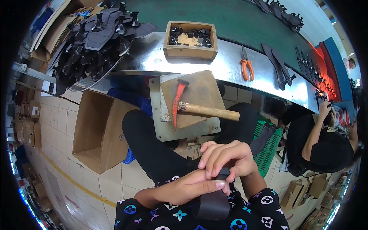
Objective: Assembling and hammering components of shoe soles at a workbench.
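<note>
Close to my body, both hands are closed around a dark shoe sole (213, 206), whose smooth, broad part hangs down below my fingers. A small black block, seemingly its heel end (222, 174), shows between my fingertips. My left hand (193, 187) grips it from the left, thumb lying along it. From above and the right, the curled fingers and thumb of my right hand (231, 159) close on the heel end. Part of the sole is hidden by my hands. In front of me a hammer (207, 110) with a red head lies on a brown board (199, 90).
An open wooden box (190, 52) of small black parts stands on the metal bench edge beside orange-handled pliers (246, 69). Heeled soles (101, 38) are piled at left, with more lying at right. A cardboard box (97, 132), green crate (268, 149) and co-worker (326, 142) are nearby.
</note>
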Demonstrator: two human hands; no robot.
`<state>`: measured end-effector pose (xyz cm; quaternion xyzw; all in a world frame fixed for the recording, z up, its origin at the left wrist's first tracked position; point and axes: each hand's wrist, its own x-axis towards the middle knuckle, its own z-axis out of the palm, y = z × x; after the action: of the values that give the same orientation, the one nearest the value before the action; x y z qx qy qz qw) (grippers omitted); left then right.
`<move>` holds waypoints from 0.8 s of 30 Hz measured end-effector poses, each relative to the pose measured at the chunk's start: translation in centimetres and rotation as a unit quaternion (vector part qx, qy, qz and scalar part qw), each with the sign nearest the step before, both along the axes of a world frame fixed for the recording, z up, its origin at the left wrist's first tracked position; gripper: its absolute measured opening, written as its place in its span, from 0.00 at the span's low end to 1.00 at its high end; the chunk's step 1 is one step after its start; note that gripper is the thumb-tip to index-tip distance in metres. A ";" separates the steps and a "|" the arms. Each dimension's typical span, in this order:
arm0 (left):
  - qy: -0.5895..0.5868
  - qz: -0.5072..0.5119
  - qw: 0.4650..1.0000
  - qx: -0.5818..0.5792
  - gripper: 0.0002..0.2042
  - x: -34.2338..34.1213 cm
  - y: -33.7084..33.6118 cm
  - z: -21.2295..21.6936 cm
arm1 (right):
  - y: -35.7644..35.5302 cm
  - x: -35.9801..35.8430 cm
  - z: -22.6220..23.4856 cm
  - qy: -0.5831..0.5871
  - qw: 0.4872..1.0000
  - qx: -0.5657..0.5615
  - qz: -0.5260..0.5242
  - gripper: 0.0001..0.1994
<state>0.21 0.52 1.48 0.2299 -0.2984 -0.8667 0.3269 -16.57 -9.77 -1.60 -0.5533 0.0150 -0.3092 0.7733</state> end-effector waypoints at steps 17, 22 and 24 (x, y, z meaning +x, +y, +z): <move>-0.020 -0.048 0.996 -0.079 0.21 0.2 0.7 0.0 | -0.1 -0.9 -0.1 0.027 0.990 0.072 0.115 0.16; -0.019 -0.070 0.995 -0.067 0.21 0.4 0.6 -0.3 | 0.2 -0.9 0.2 0.046 0.990 0.085 0.104 0.18; -0.019 -0.083 0.995 -0.058 0.21 0.4 0.6 -0.3 | -0.1 -1.0 0.0 0.034 0.990 0.057 0.125 0.17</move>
<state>0.64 1.15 1.17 0.2012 -0.3721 -0.8679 0.2604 -17.59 -9.83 -1.58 -0.5157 -0.0105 -0.1901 0.8353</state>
